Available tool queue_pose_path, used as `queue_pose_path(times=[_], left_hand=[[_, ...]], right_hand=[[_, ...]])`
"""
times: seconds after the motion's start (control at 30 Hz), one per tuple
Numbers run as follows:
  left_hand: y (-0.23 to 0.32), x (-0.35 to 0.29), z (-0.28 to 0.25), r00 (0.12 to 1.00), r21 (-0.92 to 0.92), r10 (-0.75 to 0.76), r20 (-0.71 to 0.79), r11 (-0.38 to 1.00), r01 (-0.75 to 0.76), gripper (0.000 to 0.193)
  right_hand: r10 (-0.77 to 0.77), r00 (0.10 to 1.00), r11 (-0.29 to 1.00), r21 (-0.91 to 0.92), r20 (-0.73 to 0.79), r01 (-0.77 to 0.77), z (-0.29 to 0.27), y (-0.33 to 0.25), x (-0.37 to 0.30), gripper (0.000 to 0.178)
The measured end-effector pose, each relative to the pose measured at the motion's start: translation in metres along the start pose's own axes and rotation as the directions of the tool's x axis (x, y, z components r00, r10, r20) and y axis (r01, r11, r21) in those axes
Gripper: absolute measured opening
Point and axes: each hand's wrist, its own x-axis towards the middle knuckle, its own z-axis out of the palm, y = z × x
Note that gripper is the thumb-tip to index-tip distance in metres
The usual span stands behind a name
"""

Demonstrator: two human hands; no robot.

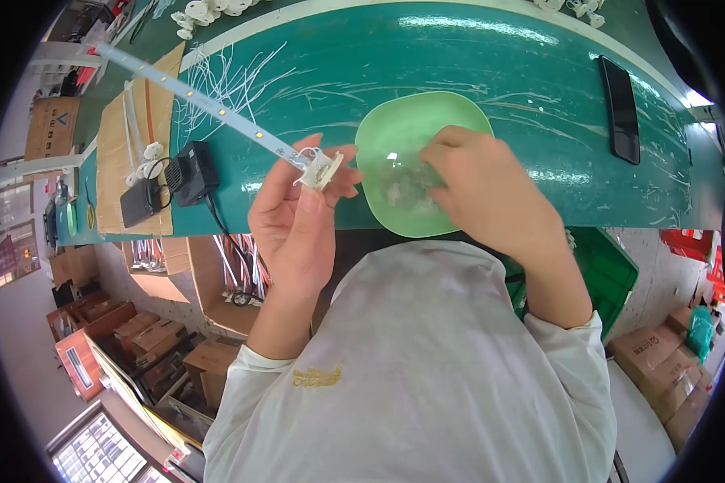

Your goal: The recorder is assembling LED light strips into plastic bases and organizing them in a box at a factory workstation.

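Between the thumb and fingers of my left hand (pixel 298 221) is a white plastic lamp end cap (pixel 322 171). From it a narrow LED strip (pixel 209 106) slants up to the far left, with short white wires at the joint. My right hand (pixel 491 189) is over the light-green bowl (pixel 382 121), its thumb and index fingertips drawn close together inside. Small clear or whitish pieces (pixel 411 191) lie at the bottom of the bowl. Whether the right fingertips hold one of them I cannot make out.
Loose white wires (pixel 225 84) spread over the green table (pixel 314 97). At left, a black power adapter (pixel 195 173) sits beside a cardboard sheet (pixel 109 193) bearing more strips. A black phone (pixel 618 109) lies far right. Below the table edge are a cardboard box (pixel 217 302) and green crate (pixel 612 270).
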Motion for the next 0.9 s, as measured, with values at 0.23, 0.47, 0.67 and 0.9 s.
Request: queue_pose_path(times=[0.23,0.47,0.67,0.9], left_hand=[[0.003,-0.011,0.001,0.999,-0.024,-0.037,-0.038,0.999,0.036,0.047],[0.003,-0.002,-0.003,1.000,-0.068,-0.005,-0.006,0.998,0.004,0.046],[0.003,-0.001,0.004,0.997,-0.166,0.061,0.043,0.985,-0.053,0.050],[0.005,0.007,0.032,0.996,-0.326,-0.054,0.072,0.943,0.075,0.052]], right_hand=[[-0.002,0.992,0.996,0.087,0.127,-0.009,-0.001,0.004,0.003,0.014],[-0.004,1.000,0.992,0.128,-0.006,0.004,-0.009,0.004,0.000,0.012],[-0.101,0.954,0.933,0.307,-0.281,0.189,0.003,-0.008,-0.003,0.012],[-0.267,0.788,0.858,0.236,-0.554,0.457,0.045,-0.051,-0.017,0.019]])
